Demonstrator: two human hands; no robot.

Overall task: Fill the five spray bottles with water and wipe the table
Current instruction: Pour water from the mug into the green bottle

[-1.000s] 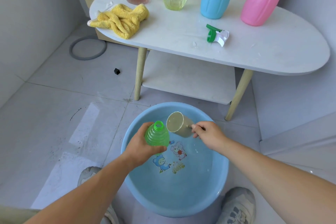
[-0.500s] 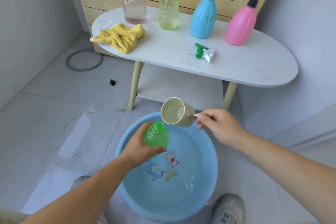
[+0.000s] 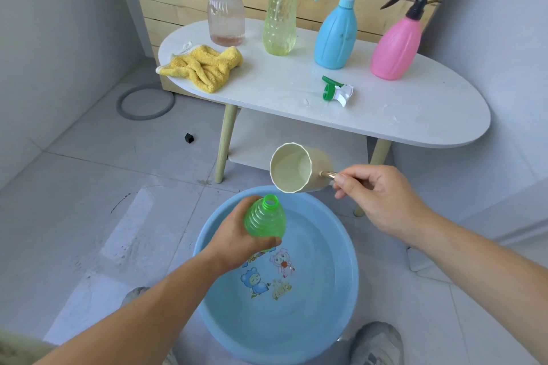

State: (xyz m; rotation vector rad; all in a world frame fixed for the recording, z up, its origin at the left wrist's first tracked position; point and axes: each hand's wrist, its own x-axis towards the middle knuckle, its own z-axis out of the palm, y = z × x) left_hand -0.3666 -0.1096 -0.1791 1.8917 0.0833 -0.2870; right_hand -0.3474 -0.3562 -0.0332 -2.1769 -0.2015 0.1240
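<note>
Two hands work over our blue basin point(image 3: 326, 329), so spills should fall back in. Our left hand point(image 3: 237, 238) grips the open green bottle point(image 3: 265, 218), its mouth just below the cream cup point(image 3: 296, 167), whose handle our right hand point(image 3: 382, 201) pinches, ready to pour. The far white table point(image 3: 415, 115) holds a yellow cloth point(image 3: 201, 67), four capped bottles point(image 3: 335, 35) and the green spray head point(image 3: 336, 92). Grey tiles point(image 3: 89, 187) cover the floor.
</note>
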